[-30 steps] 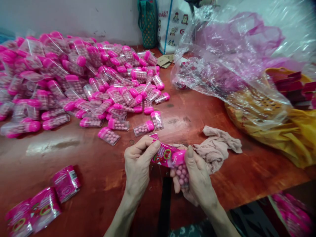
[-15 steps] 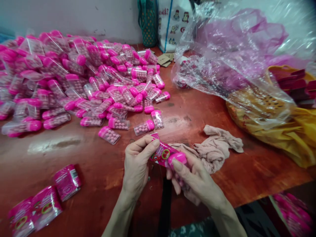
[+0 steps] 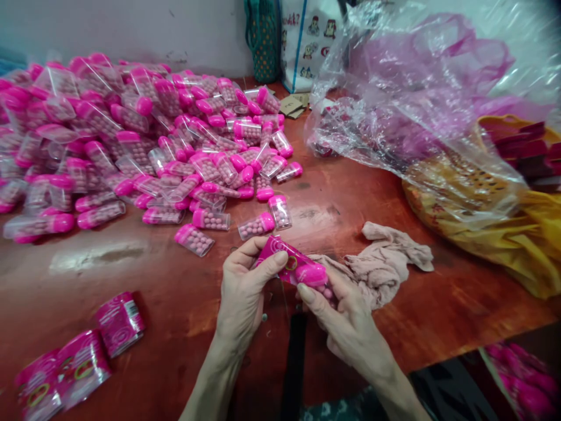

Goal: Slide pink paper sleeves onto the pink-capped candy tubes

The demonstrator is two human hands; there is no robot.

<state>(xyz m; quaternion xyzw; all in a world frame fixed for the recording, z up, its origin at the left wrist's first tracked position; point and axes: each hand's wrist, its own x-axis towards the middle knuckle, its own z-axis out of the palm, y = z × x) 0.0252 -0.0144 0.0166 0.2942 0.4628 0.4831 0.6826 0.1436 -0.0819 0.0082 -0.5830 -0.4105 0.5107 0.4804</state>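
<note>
Your left hand (image 3: 241, 292) was closed on the pink sleeve (image 3: 278, 252), pinching its left end between thumb and fingers. Your right hand (image 3: 350, 321) gripped the bottle (image 3: 328, 290), thumb on the near side and fingers curled around the far side. The bottle's pink cap (image 3: 310, 273) met the right end of the sleeve; you could not tell how far inside it sat. Both were held up between your hands, over the red-brown table (image 3: 184, 304).

From your hands, a crumpled beige cloth (image 3: 381, 266) lay near at 3 o'clock, just beyond the right fingers. Three pink packs (image 3: 83, 362) sat close together at 8 o'clock. A large pile (image 3: 144, 140) of pink-capped bottles filled 10 to 11 o'clock, with two loose bottles (image 3: 256, 226) near you at 11. Brown cards (image 3: 293, 107), a green bag (image 3: 262, 44) and a white bag (image 3: 302, 52) stood or lay at 12. Clear plastic (image 3: 350, 128) spread at 1, partly over a yellow basket (image 3: 460, 181) at 2.
</note>
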